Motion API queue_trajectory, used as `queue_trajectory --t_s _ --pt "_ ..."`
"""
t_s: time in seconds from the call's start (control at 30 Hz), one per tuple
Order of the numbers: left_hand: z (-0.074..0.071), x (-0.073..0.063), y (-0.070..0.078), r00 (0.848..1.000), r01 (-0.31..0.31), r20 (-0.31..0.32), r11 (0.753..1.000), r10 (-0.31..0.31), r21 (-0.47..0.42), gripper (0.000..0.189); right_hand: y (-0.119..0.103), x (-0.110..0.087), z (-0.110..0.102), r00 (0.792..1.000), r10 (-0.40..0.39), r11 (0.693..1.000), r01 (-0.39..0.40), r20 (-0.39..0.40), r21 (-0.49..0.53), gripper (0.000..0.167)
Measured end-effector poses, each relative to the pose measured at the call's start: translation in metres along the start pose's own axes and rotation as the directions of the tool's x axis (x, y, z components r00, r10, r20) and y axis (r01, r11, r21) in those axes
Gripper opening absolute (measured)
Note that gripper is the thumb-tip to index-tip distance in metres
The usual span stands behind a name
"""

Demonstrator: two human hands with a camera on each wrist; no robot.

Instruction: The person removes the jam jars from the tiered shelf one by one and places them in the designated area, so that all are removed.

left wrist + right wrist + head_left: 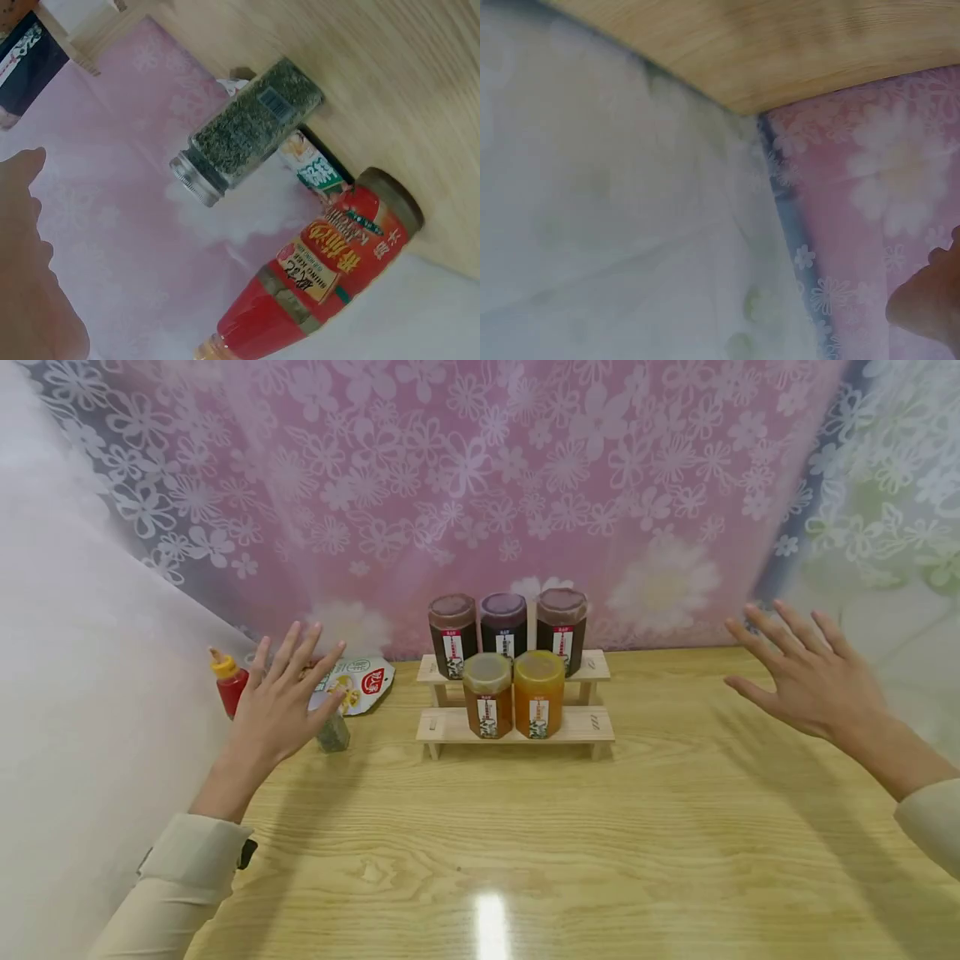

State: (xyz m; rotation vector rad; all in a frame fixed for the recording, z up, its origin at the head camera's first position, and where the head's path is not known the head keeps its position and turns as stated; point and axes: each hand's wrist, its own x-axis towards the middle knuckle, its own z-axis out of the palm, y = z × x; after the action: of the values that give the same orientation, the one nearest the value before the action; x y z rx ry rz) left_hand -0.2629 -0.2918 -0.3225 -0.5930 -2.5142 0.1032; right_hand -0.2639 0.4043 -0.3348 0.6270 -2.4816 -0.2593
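Note:
My left hand (pixel 281 706) is held over the left side of the table, fingers spread and holding nothing. Beside it stand a red ketchup bottle (pixel 232 689) with a yellow top and a glass jar of dried green herbs (pixel 334 737), both partly covered by the hand in the head view. In the left wrist view the ketchup bottle (pixel 322 270) and the metal-capped herb jar (pixel 255 124) show plainly. On the far right, my right hand (pixel 813 677) is also spread with nothing in it, above the table near the back edge.
Centre back, a two-step wooden stand (pixel 442 727) carries three dark jars (pixel 561 631) above, an amber jar (pixel 489 697) and a yellow-orange jar (pixel 538 697) below. A white printed packet (pixel 372 685) lies behind my left hand. Pink floral cloth (pixel 465 485) hangs along the back.

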Motion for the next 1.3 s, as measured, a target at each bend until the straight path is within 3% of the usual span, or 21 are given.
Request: queue_trajectory --t_s 0.1,0.17,0.23,0.33,0.47,0.57,0.63,0.73,0.9,1.07,1.17,1.3 --pt "0.002 -0.001 0.003 0.999 0.046 0.015 0.996 -0.045 -0.073 0.069 -0.005 0.001 0.0 0.993 0.083 0.991 -0.092 0.087 0.101 0.082" --pt "0.004 -0.003 0.006 0.997 0.082 0.027 0.985 -0.078 -0.151 0.068 -0.012 0.003 0.0 0.981 0.139 0.958 -0.168 0.134 0.234 0.077" --pt "0.008 -0.004 0.01 0.994 0.112 0.04 0.965 -0.106 -0.238 0.067 -0.02 0.004 0.0 0.973 0.174 0.896 -0.221 0.152 0.386 0.076" --pt "0.016 -0.009 0.017 0.989 0.147 0.067 0.917 -0.132 -0.371 0.067 -0.034 0.007 -0.002 0.963 0.193 0.775 -0.267 0.188 0.573 0.075" --pt "0.027 -0.017 0.025 0.979 0.204 0.13 0.823 -0.16 -0.531 0.067 -0.055 0.011 -0.008 0.936 0.169 0.6 -0.347 0.31 0.721 0.073" --pt "0.032 -0.022 0.03 0.963 0.266 0.208 0.741 -0.172 -0.617 0.066 -0.069 0.015 -0.012 0.911 0.149 0.493 -0.405 0.383 0.77 0.07" --pt "0.035 -0.023 0.033 0.947 0.312 0.267 0.689 -0.176 -0.653 0.065 -0.079 0.019 -0.013 0.909 0.142 0.433 -0.414 0.393 0.801 0.067" --pt "0.039 -0.022 0.039 0.923 0.373 0.339 0.621 -0.179 -0.689 0.064 -0.092 0.025 -0.014 0.92 0.135 0.349 -0.391 0.367 0.851 0.062" --pt "0.045 -0.021 0.053 0.895 0.436 0.414 0.515 -0.164 -0.738 0.064 -0.114 0.036 -0.018 0.934 0.094 0.23 -0.358 0.345 0.905 0.055" --pt "0.055 -0.021 0.067 0.883 0.463 0.452 0.404 -0.13 -0.789 0.062 -0.136 0.045 -0.017 0.922 0.037 0.101 -0.387 0.386 0.916 0.058" --pt "0.063 -0.019 0.073 0.873 0.481 0.474 0.355 -0.113 -0.802 0.063 -0.147 0.049 -0.015 0.914 0.021 0.043 -0.405 0.404 0.913 0.06" --pt "0.072 -0.015 0.081 0.87 0.491 0.482 0.29 -0.106 -0.822 0.06 -0.159 0.055 -0.009 0.905 0.018 -0.009 -0.424 0.424 0.906 0.064"
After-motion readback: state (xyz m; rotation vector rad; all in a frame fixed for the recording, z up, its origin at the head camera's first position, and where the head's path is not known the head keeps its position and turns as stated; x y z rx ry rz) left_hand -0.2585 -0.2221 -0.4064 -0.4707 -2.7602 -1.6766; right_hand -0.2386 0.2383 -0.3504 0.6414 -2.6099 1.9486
